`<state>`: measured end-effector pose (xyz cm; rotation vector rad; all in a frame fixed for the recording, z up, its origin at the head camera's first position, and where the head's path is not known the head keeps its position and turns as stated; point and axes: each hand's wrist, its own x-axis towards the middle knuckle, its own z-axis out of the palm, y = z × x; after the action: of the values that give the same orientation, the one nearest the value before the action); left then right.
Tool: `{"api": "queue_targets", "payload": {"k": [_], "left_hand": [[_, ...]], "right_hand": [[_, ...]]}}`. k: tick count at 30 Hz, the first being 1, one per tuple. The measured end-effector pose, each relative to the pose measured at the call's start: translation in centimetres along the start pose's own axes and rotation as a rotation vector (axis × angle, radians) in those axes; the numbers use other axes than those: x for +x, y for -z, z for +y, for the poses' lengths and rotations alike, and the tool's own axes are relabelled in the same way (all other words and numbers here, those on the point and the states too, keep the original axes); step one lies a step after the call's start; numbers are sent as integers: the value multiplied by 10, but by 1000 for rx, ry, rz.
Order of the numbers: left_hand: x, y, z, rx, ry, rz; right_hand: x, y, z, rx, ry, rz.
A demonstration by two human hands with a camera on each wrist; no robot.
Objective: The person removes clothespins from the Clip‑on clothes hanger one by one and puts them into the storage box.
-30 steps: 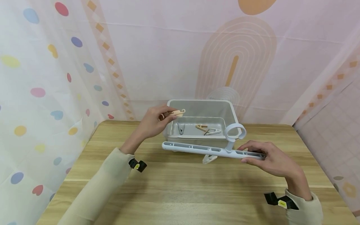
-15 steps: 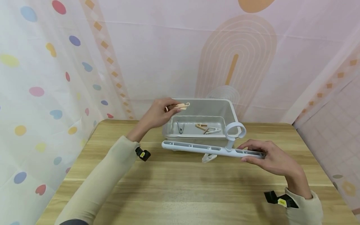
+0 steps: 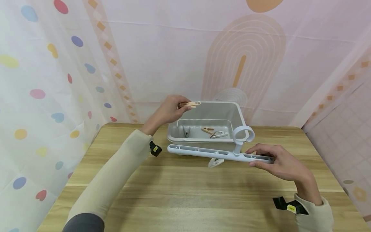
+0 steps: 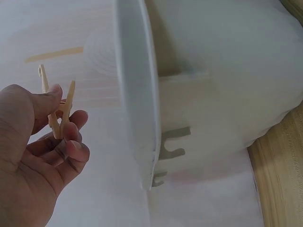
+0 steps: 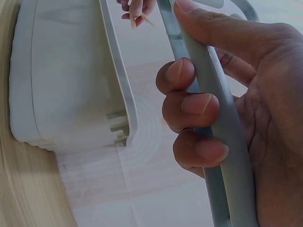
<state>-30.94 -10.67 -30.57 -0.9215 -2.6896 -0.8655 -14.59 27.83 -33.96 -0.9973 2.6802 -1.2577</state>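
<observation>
In the head view my left hand (image 3: 169, 109) pinches a beige clothespin (image 3: 192, 104) with a small hook at one end, above the back left of a grey-white plastic bin. The left wrist view shows thumb and fingers on that clothespin (image 4: 70, 97), its two legs spread in a V. My right hand (image 3: 282, 165) grips the right end of a pale blue hanger bar (image 3: 200, 151), which has an open ring on a short stem. Curled fingers wrap the bar (image 5: 234, 161) in the right wrist view. A white clothespin (image 3: 215, 162) shows just below the bar; whether it is attached I cannot tell.
The bin (image 3: 171, 139) stands at the back of the wooden table (image 3: 185, 196), behind the bar. Inside it lie a grey clothespin (image 3: 186, 132), a tan clothespin (image 3: 207, 130) and a white clothespin (image 3: 219, 134). A patterned curtain (image 3: 162, 64) hangs behind.
My left hand has moved up, right and farther back with the beige clothespin, from the bin's left side toward its rear rim. The right hand and hanger bar stay nearly still.
</observation>
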Motion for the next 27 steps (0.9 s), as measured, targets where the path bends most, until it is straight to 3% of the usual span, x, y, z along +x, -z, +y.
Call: {"api": "queue_targets", "payload": {"k": [8,12,18,27], "left_hand": [[13,-6,-4,28,35,-61],[17,-8,-7,32,92,-109],[9,-5,-11,26,130,-144],[-6,8,-7,-6,96,-89]], "right_hand": [[0,0,0,-5,-4,-5],[0,0,0,-2,-1,-10],[0,-1,-3,8,16,-4],[0,0,-2,1,-6,-12]]}}
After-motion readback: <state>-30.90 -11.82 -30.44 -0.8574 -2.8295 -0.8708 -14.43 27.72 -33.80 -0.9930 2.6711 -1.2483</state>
